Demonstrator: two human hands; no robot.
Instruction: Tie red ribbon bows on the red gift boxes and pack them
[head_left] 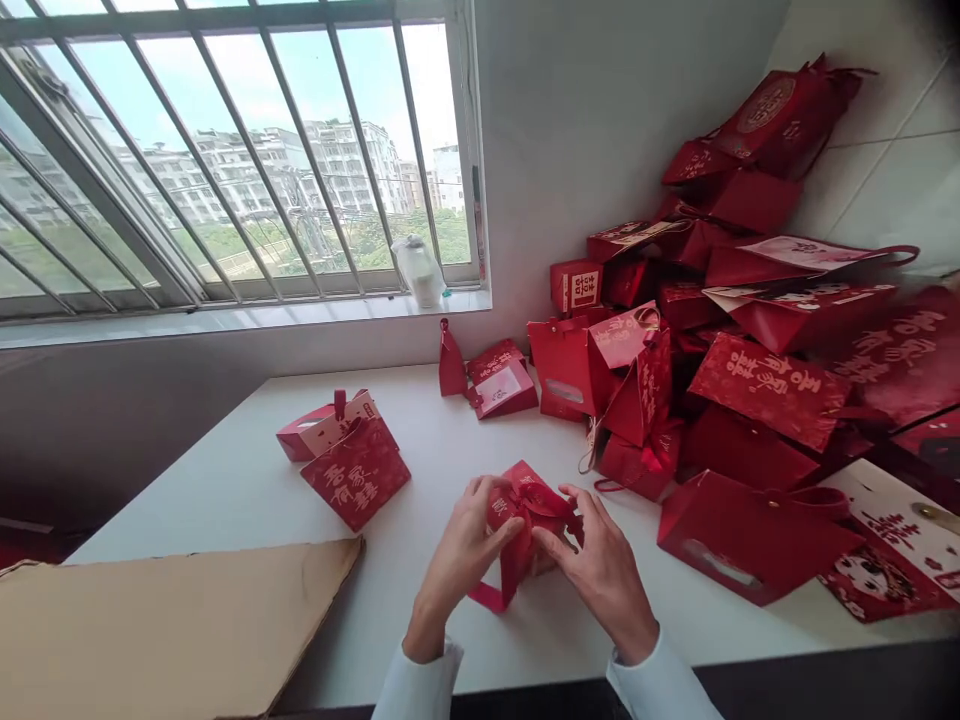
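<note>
The left hand (461, 550) and the right hand (600, 570) are close together, and both pinch a small red bag (529, 525) made of stiff paper. The left fingers curl over one side of it, and the right fingers press on the other side with the thumb near the top. A red bow (536, 495) sits on top, partly behind the fingers, and a thin red strap (489, 598) hangs down at the front. The bag is held just above the white table (420, 440), near the front edge. It looks very light. The paper looks stiff enough to keep a fold, but a hard squeeze could dent it, so the flat sides and folded edges look like good places to hold, not the soft strap or bow. Past the hands, two red bags (349, 460) lie flat on the table, and another red bag (502, 385) lies by the wall. A big heap of red bags (750, 340) fills the right side. A brown cardboard sheet (165, 620) lies at the front left, under a barred window (247, 150).
</note>
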